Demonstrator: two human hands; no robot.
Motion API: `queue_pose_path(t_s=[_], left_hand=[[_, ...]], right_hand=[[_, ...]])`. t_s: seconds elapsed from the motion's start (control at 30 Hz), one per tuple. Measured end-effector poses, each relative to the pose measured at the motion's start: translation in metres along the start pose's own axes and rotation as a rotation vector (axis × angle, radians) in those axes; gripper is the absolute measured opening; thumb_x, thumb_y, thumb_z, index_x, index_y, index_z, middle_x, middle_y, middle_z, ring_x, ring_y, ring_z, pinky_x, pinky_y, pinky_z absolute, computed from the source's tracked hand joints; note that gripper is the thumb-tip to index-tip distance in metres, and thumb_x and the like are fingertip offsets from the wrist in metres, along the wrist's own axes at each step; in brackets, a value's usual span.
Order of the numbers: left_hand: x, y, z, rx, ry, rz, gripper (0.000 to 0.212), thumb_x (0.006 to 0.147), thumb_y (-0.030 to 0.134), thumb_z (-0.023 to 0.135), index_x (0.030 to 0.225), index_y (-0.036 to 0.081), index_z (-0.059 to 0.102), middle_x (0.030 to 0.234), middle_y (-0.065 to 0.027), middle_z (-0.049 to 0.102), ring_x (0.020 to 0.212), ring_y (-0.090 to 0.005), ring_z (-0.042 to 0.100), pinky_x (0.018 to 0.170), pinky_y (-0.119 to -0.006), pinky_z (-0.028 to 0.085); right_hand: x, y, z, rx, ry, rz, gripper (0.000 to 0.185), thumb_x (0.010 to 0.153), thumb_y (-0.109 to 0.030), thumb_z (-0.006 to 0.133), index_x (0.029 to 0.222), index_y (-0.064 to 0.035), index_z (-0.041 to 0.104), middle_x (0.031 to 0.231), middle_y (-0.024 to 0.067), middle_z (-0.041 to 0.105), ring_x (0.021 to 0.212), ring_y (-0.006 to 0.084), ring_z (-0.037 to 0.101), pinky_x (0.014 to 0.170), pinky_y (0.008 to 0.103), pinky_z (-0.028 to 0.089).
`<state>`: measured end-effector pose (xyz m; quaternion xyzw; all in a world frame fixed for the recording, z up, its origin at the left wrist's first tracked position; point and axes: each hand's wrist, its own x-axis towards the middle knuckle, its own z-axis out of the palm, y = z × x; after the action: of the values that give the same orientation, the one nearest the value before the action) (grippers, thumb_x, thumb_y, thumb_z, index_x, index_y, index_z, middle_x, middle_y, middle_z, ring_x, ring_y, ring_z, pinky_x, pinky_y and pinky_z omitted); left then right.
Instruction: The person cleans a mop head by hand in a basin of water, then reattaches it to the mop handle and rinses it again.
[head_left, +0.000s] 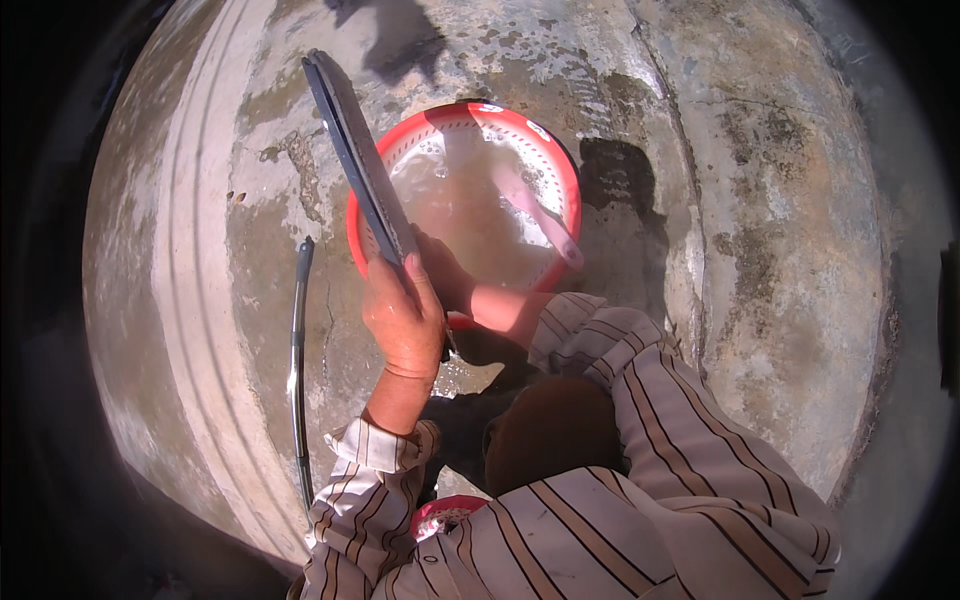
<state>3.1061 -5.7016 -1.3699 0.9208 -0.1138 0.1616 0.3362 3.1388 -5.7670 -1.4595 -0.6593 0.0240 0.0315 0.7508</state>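
My left hand (405, 315) grips the lower end of a long flat mop head (364, 161), tilted over the left rim of a basin, its dark frame facing left and its grey pad side facing right. My right hand (442, 274) is in shadow behind the lower end of the mop head; its fingers are mostly hidden and I cannot tell what they hold. The red-rimmed plastic basin (571, 180) holds cloudy, sudsy water. A pink-handled brush or scoop (551, 229) leans in it, its handle end on the right rim.
A metal pole (298, 360) with dark ends lies on the wet concrete floor (772, 225) left of my arm. Part of a red patterned thing (448, 514) shows below me. A raised pale strip (195, 262) runs along the left, and a crack runs down the right.
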Motion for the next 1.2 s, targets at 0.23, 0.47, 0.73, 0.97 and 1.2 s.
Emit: queue_pose_path(t_s=[0.23,0.47,0.73,0.97,1.2], left_hand=[[0.013,0.001,0.003,-0.454,0.045,-0.228,0.023,0.088,0.021,0.041,0.077,0.000,0.041,0.068,-0.0008,0.040,0.064,-0.0081,0.034,0.056,-0.022,0.033],[0.025,-0.021,-0.014,-0.857,-0.024,-0.523,0.030,0.089,0.022,0.039,0.100,-0.004,0.048,0.089,-0.0032,0.052,0.081,-0.0090,0.046,0.073,-0.022,0.037],[0.015,-0.031,-0.022,-1.115,-0.057,-0.668,0.030,0.088,0.026,0.041,0.097,-0.001,0.048,0.089,-0.0047,0.054,0.080,-0.0126,0.051,0.071,-0.025,0.040],[0.019,0.002,-0.033,-1.169,-0.487,-0.609,0.036,0.087,0.026,0.043,0.113,0.002,0.041,0.101,-0.0131,0.055,0.090,-0.0188,0.053,0.069,-0.029,0.042],[-0.001,-0.043,-0.052,-0.839,-0.656,-0.587,0.020,0.084,0.016,0.048,0.100,0.005,0.051,0.087,-0.0088,0.059,0.079,-0.0159,0.056,0.063,-0.026,0.043]], right_hand=[[-0.004,-0.012,-0.038,0.328,0.079,0.216,0.042,0.089,-0.033,0.035,0.092,0.0045,0.053,0.081,0.0071,0.056,0.077,0.0143,0.050,0.072,0.0276,0.039],[-0.028,-0.056,-0.067,0.428,-0.231,0.223,0.042,0.084,-0.029,0.049,0.111,0.0011,0.040,0.096,0.0046,0.049,0.085,0.0101,0.046,0.074,0.0229,0.039],[-0.061,-0.086,-0.078,0.434,-0.416,0.500,0.053,0.079,-0.015,0.054,0.124,-0.0102,0.027,0.107,0.0062,0.046,0.085,0.0133,0.048,0.069,0.0279,0.043],[-0.071,-0.121,-0.168,-0.002,-0.051,0.026,0.039,0.070,-0.008,0.061,0.107,-0.0018,0.051,0.111,0.0094,0.047,0.103,0.0193,0.045,0.085,0.0292,0.037],[-0.160,-0.269,-0.296,-0.182,0.315,0.189,0.039,0.065,-0.008,0.062,0.101,0.0011,0.052,0.091,0.0064,0.058,0.084,0.0134,0.054,0.077,0.0238,0.040]])
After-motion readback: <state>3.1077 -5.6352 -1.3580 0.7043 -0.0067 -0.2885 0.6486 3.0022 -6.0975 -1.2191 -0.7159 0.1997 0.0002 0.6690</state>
